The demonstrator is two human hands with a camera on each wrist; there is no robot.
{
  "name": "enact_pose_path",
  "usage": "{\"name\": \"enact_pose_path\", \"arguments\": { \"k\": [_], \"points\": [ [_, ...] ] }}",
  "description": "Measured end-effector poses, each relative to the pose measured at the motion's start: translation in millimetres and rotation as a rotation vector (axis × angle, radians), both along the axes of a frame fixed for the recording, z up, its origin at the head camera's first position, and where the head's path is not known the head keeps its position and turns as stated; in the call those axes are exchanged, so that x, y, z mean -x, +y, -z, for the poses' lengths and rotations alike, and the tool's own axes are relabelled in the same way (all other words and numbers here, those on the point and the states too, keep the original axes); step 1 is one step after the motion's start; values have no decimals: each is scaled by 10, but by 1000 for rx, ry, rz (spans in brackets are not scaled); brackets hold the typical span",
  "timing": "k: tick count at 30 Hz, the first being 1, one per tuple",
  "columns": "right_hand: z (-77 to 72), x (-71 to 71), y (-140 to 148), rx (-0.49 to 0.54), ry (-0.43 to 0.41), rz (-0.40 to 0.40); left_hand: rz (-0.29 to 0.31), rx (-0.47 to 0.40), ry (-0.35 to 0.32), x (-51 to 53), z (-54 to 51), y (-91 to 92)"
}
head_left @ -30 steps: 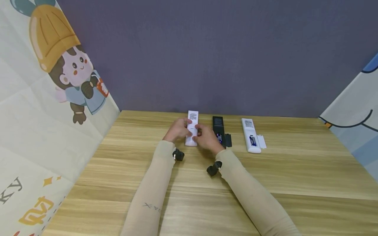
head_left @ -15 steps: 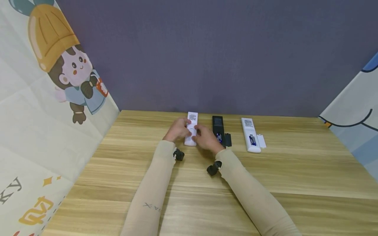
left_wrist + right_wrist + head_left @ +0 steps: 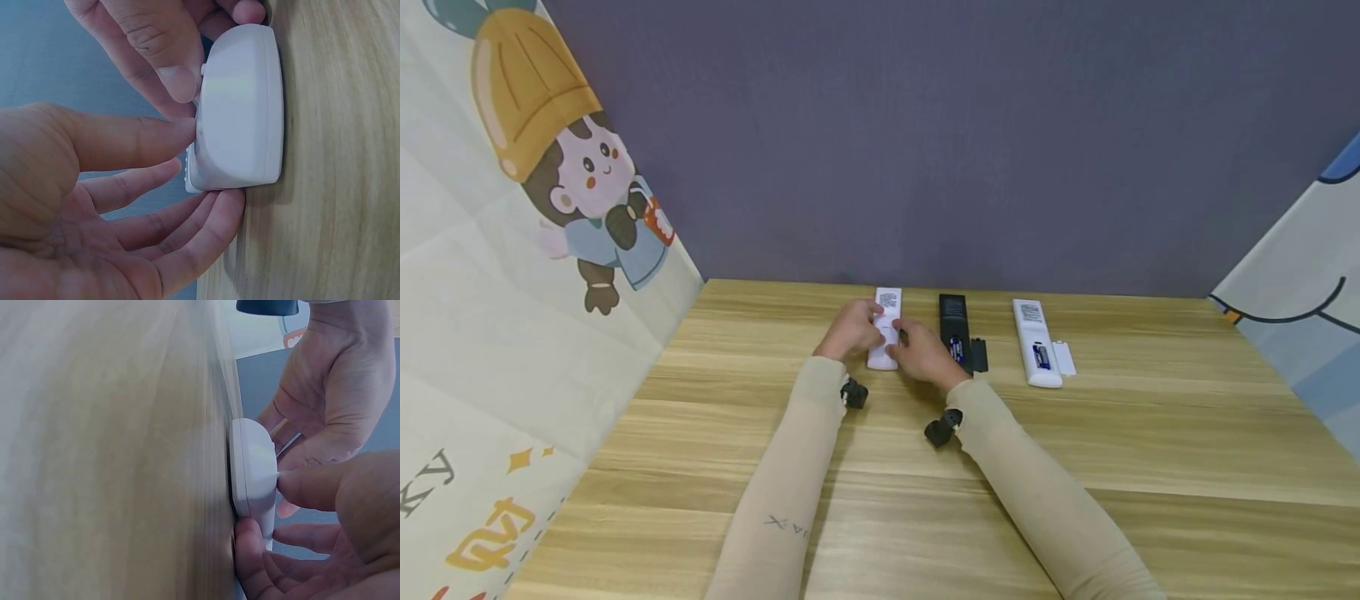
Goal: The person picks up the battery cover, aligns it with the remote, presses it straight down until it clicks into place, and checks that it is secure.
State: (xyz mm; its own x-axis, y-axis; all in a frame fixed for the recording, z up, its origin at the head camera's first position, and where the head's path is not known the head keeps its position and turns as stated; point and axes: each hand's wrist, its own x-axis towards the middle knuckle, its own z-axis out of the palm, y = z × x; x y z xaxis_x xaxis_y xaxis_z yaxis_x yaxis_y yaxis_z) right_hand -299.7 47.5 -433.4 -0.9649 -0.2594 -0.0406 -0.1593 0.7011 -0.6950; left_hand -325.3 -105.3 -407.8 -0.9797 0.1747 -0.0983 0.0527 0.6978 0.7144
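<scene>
Left hand (image 3: 853, 328), right hand (image 3: 925, 353): bare. Left sleeve (image 3: 782, 475) beige, snug, dark lettering (image 3: 786, 525) on forearm. Right sleeve (image 3: 1037, 483) beige too, creased lower down. Chunky black module (image 3: 855, 394) at left wrist, another at right.

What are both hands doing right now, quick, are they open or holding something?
Left hand: holding the leftmost white remote.
Right hand: holding that same remote, from its other side.

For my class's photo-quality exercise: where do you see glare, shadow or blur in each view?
Head view: pale sheen on the wooden table between the sleeves; left wrist view: soft highlight on the held white remote, shadow on the wood beside it; right wrist view: the table blurred across the left side.
</scene>
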Motion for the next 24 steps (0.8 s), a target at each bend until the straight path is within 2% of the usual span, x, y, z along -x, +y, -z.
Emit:
{"name": "enact_pose_path", "arguments": {
  "k": [7, 24],
  "points": [
    [-22, -22, 0, -27, 18, -4, 13, 48, 24, 3, -5, -8],
    [-18, -11, -13, -25, 10, -1, 35, 25, 1, -28, -25, -9]
  ]
}}
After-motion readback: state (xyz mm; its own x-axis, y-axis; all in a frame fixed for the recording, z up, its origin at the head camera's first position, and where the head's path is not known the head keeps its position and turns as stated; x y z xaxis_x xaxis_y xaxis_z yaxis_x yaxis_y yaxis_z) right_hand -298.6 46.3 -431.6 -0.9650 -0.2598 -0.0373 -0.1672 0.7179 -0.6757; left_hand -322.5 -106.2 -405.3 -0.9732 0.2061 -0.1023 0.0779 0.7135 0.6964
